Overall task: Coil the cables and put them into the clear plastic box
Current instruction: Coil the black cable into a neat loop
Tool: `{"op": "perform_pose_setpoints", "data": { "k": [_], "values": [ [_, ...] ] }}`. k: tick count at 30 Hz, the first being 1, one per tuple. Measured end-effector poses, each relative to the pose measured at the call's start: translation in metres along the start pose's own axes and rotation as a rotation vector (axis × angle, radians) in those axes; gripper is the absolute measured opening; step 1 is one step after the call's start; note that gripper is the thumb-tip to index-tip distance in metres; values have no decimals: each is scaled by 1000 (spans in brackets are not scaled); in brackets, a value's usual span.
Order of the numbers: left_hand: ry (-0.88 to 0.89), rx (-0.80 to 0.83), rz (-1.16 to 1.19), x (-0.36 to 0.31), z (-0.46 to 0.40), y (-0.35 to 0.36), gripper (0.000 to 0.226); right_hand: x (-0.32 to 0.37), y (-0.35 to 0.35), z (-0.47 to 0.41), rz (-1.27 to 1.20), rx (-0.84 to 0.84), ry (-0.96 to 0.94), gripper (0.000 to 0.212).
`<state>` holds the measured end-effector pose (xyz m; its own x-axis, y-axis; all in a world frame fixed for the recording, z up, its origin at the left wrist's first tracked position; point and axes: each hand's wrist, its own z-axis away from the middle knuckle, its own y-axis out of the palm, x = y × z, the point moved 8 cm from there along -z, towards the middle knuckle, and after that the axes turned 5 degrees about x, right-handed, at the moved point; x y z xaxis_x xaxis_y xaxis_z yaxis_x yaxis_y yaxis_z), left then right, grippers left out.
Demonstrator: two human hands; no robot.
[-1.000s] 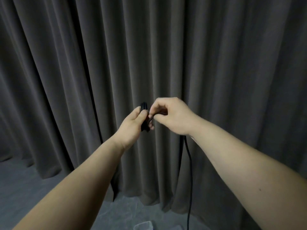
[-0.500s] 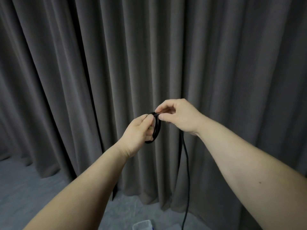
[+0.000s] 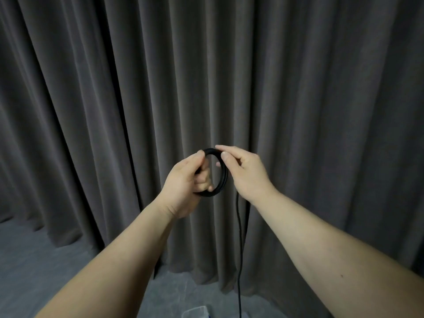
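I see the left hand (image 3: 183, 180) gripping the black cable coil (image 3: 220, 177), fingers curled thru the loop. Right hand (image 3: 245, 173) pinches the coil's top; loose end hangs down toward the clear plastic box (image 3: 195, 312) at bottom edge.

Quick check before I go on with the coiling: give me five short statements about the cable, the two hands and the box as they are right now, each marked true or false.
1. The left hand grips a coiled part of the black cable. True.
2. The right hand hangs idle, away from the cable. False: its thumb and forefinger pinch the top of the coil.
3. The whole cable is already coiled. False: a loose length hangs from below the right hand down past the bottom edge.
4. The clear plastic box shows at the bottom edge, on the grey floor. True.
5. The coil lies inside the box. False: it is held up in front of the grey curtain.
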<state>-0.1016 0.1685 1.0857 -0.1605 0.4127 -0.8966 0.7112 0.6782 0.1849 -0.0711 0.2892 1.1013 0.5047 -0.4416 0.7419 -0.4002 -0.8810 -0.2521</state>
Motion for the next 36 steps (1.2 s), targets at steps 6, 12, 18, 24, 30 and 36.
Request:
{"op": "perform_pose_setpoints", "data": {
  "k": [6,12,18,24,30,36],
  "values": [
    [113,-1,-270,-9,4,6,28,-6,16,-2,-310,21,136,30],
    [163,-96,-356,-12,11,1,34,-10,15,0,-446,-29,178,27],
    [239,-45,-277,-16,11,1,30,-13,13,-1,-506,17,205,24],
    [232,-205,-117,-16,6,-11,27,-16,16,-1,-525,60,282,17],
    [312,-443,49,-36,-3,-40,27,-49,21,14,-282,165,418,25],
    [370,-632,118,-55,-6,-79,27,-71,3,19,-25,60,390,15]
  ]
}}
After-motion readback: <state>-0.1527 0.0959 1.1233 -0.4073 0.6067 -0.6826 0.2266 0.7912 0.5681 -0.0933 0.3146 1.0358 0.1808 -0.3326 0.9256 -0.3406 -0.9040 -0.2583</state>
